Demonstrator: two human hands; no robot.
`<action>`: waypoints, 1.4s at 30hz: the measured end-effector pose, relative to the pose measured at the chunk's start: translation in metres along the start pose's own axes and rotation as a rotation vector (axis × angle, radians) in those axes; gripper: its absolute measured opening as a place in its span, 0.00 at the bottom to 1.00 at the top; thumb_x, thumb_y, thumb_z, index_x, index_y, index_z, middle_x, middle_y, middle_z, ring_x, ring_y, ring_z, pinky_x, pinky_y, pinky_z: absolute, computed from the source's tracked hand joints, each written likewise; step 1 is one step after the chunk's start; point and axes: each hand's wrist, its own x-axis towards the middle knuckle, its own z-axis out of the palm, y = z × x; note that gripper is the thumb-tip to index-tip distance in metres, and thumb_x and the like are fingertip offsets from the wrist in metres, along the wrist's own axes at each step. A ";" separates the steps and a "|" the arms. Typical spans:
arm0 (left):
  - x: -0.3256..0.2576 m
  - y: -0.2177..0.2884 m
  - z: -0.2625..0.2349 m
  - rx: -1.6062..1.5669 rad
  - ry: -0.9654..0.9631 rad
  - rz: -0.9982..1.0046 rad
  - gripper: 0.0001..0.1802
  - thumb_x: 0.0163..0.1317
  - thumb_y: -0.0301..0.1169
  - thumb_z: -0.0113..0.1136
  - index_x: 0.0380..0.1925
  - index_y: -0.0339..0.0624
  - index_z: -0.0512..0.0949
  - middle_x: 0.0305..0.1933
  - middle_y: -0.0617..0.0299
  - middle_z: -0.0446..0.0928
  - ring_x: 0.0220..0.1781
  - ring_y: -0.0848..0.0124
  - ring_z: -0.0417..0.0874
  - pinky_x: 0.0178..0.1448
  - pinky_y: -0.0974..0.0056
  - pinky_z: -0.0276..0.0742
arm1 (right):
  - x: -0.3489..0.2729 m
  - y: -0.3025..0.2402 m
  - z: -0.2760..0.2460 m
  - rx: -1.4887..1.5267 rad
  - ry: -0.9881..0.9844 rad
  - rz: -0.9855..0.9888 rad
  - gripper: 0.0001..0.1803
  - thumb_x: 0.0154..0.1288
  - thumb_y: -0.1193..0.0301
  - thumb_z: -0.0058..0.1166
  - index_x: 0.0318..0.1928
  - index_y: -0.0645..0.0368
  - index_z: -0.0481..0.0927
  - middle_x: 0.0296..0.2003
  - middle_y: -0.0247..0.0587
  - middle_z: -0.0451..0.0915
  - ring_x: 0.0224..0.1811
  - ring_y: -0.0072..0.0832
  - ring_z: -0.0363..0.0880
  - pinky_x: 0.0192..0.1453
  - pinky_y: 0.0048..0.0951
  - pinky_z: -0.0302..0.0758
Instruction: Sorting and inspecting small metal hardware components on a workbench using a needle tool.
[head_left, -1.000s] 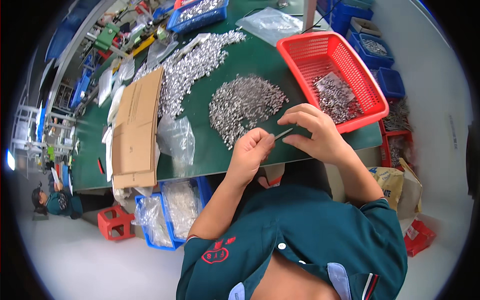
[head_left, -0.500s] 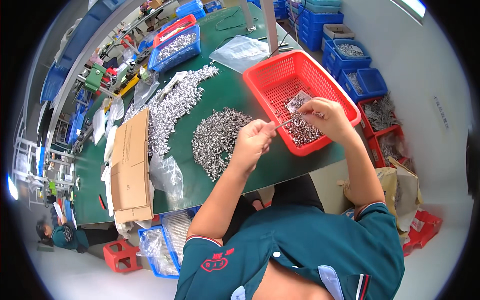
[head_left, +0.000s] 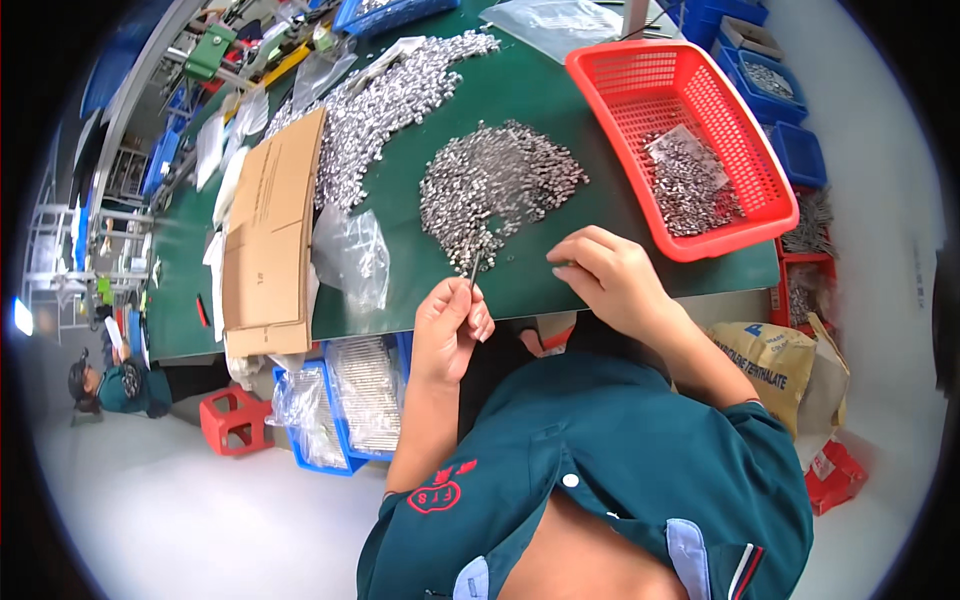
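Observation:
My left hand is closed around a thin dark metal rod. The rod points up and away from me, its far tip at the near edge of a heap of small silvery metal parts on the green table. To the right, my right hand is over the table's front edge, thumb and fingertips pressed together; whatever they pinch is too small to make out. Beyond it stands a red perforated plastic basket with many small metal parts and a pale slip inside.
A larger spread of silver parts covers the table's far left. A cardboard sheet and clear plastic bag lie nearer. Blue bins stand right; blue trays of rods sit below the table. Another person is far left.
Both hands have moved from the basket toward the heap and the table's front edge. My right hand has come away from the rod, which stays in my left. The head view has shifted.

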 end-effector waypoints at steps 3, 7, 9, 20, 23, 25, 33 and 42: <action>-0.021 -0.016 -0.022 -0.003 0.078 0.001 0.11 0.66 0.35 0.52 0.32 0.38 0.71 0.19 0.64 0.67 0.20 0.75 0.66 0.27 0.71 0.63 | -0.001 0.028 0.035 -0.019 -0.074 0.120 0.09 0.52 0.79 0.58 0.37 0.61 0.78 0.33 0.44 0.77 0.33 0.39 0.79 0.36 0.31 0.76; -0.039 -0.026 -0.030 -0.028 0.131 -0.003 0.09 0.65 0.32 0.54 0.31 0.37 0.73 0.20 0.64 0.69 0.21 0.77 0.66 0.26 0.72 0.63 | 0.008 0.024 0.065 -0.158 -0.096 0.083 0.08 0.51 0.76 0.59 0.34 0.60 0.78 0.31 0.40 0.77 0.33 0.38 0.78 0.36 0.34 0.76; -0.041 -0.027 -0.029 -0.014 0.143 -0.012 0.09 0.65 0.32 0.54 0.32 0.37 0.73 0.21 0.65 0.69 0.21 0.78 0.66 0.26 0.72 0.63 | 0.011 0.024 0.074 -0.261 -0.096 0.056 0.07 0.51 0.75 0.60 0.33 0.59 0.78 0.30 0.39 0.77 0.33 0.38 0.78 0.36 0.34 0.76; -0.033 -0.030 -0.031 0.133 0.113 -0.014 0.09 0.66 0.31 0.52 0.31 0.37 0.72 0.20 0.66 0.69 0.21 0.78 0.66 0.26 0.73 0.62 | 0.010 -0.001 0.068 0.631 -0.261 0.640 0.05 0.60 0.77 0.56 0.38 0.62 0.78 0.30 0.31 0.78 0.28 0.14 0.72 0.31 0.17 0.70; -0.030 -0.030 -0.025 0.151 0.105 -0.031 0.08 0.65 0.31 0.52 0.30 0.38 0.72 0.20 0.66 0.69 0.21 0.79 0.67 0.26 0.73 0.63 | 0.008 -0.005 0.067 0.697 -0.316 0.689 0.06 0.62 0.76 0.55 0.39 0.63 0.77 0.30 0.30 0.78 0.28 0.13 0.72 0.31 0.15 0.70; -0.029 -0.030 -0.025 0.156 0.099 -0.029 0.08 0.65 0.31 0.53 0.30 0.38 0.72 0.20 0.66 0.69 0.21 0.79 0.67 0.26 0.73 0.63 | 0.007 -0.004 0.067 0.698 -0.308 0.695 0.05 0.62 0.76 0.55 0.39 0.63 0.77 0.29 0.31 0.78 0.27 0.13 0.72 0.32 0.16 0.70; -0.032 -0.032 -0.025 0.184 0.075 -0.056 0.09 0.65 0.32 0.53 0.29 0.39 0.73 0.19 0.69 0.69 0.20 0.82 0.65 0.26 0.76 0.61 | 0.007 -0.009 0.060 0.551 -0.410 0.558 0.05 0.59 0.80 0.54 0.37 0.65 0.77 0.29 0.33 0.78 0.29 0.16 0.74 0.34 0.19 0.73; -0.030 -0.033 -0.016 0.182 0.070 -0.059 0.10 0.66 0.32 0.53 0.28 0.39 0.72 0.17 0.68 0.67 0.18 0.80 0.64 0.24 0.74 0.60 | -0.002 -0.003 0.058 0.772 -0.367 0.670 0.07 0.59 0.80 0.55 0.38 0.66 0.77 0.29 0.33 0.78 0.29 0.16 0.75 0.34 0.19 0.74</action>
